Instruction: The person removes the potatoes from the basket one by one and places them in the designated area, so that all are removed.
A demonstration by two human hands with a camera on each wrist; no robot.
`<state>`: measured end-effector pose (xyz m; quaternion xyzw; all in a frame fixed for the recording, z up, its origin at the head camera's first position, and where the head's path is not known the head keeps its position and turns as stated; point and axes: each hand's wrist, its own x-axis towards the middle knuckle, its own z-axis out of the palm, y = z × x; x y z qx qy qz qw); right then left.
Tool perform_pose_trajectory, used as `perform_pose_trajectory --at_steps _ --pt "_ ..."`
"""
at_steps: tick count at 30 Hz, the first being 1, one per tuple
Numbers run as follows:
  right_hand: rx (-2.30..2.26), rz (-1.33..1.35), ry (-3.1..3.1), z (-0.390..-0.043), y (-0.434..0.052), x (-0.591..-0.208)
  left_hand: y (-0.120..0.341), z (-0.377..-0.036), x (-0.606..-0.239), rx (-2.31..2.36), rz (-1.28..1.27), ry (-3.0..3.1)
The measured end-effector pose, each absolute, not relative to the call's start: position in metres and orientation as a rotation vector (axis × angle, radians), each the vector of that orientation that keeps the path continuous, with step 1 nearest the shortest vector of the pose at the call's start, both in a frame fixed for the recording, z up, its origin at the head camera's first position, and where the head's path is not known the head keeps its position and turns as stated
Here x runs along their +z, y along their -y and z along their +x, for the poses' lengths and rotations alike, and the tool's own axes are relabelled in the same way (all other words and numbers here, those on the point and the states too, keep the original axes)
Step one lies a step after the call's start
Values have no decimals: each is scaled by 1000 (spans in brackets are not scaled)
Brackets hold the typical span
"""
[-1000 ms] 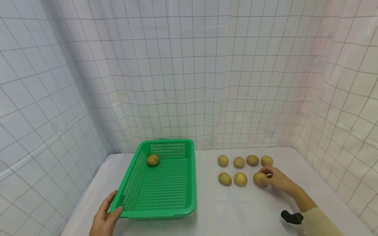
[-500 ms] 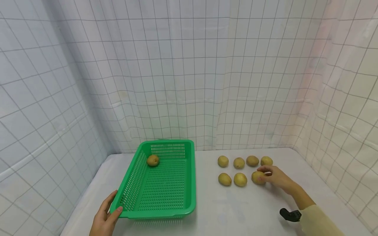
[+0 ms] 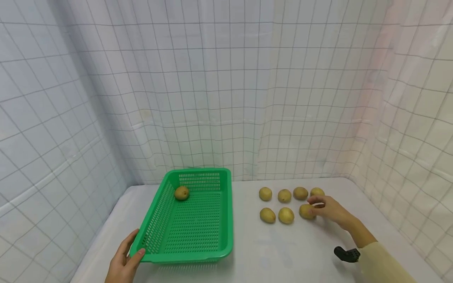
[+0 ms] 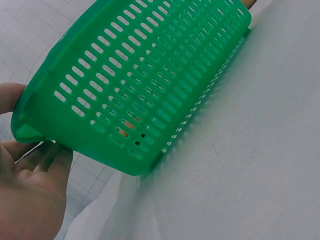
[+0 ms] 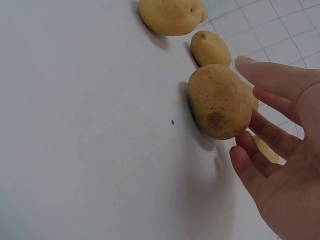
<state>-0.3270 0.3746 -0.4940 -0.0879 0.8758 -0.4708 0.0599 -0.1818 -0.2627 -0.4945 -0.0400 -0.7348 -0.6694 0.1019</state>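
Observation:
My left hand (image 3: 122, 261) grips the near left corner of a green plastic basket (image 3: 184, 258), thumb over the rim and fingers beneath it. The left wrist view shows the basket's slotted side (image 4: 52, 122) beside the hand. One potato (image 3: 181, 193) lies in the basket's far left corner. At the right, my right hand (image 3: 329, 212) is beside the rightmost potato (image 3: 306, 211) of the front row. In the right wrist view, thumb and fingers are spread apart around that potato (image 5: 217, 100), which rests on the table.
Two more potatoes, a left one (image 3: 267, 215) and a middle one (image 3: 286, 215), complete the front row. Several others, such as one brownish potato (image 3: 300, 193), form a row behind. A black device (image 3: 347, 254) is at the right wrist. White gridded curtains (image 3: 212, 98) enclose the table's back and sides.
The potato by my right hand has shifted slightly left toward its neighbours, and the right fingers have loosened from it. My left hand keeps its grip on the basket, which stays put.

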Motion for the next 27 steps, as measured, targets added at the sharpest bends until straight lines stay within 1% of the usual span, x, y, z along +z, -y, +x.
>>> perform_pose_trajectory --at_steps 15,22,27 --pt "-1406 -322 -2674 -336 -367 -478 263 -180 -495 -1980 -168 2142" --pt "-1402 -374 -2654 -344 -357 -469 261 -179 -492 -1982 -193 2138" --pt "-1383 -415 -2648 -351 -348 -459 261 -179 -492 -1975 -165 2151"
